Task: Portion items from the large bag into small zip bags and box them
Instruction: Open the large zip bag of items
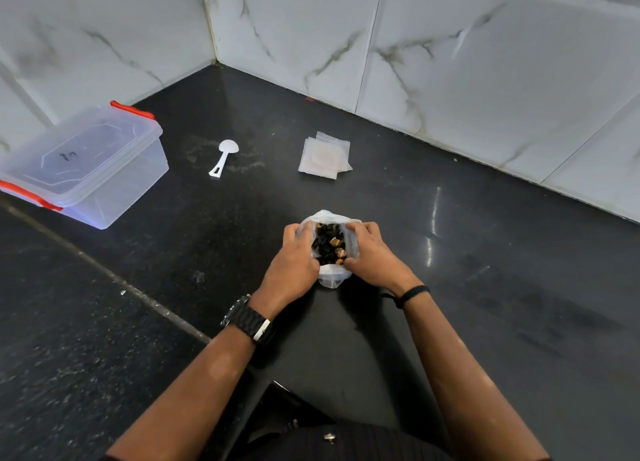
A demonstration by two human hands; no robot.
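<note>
A large clear plastic bag (330, 276) holding dark and brown pieces stands on the black counter in front of me. My left hand (294, 263) grips its left rim and my right hand (375, 254) grips its right rim, holding the mouth wide. A stack of small clear zip bags (323, 157) lies flat further back. A white plastic scoop (223, 157) lies to their left, bowl facing away. A clear plastic box (90, 169) with red clips and its lid on sits at the far left.
White marble-patterned wall tiles (450, 62) close off the counter at the back and left, meeting in a corner. A pale seam (104, 270) crosses the black counter (485, 304) diagonally at the left.
</note>
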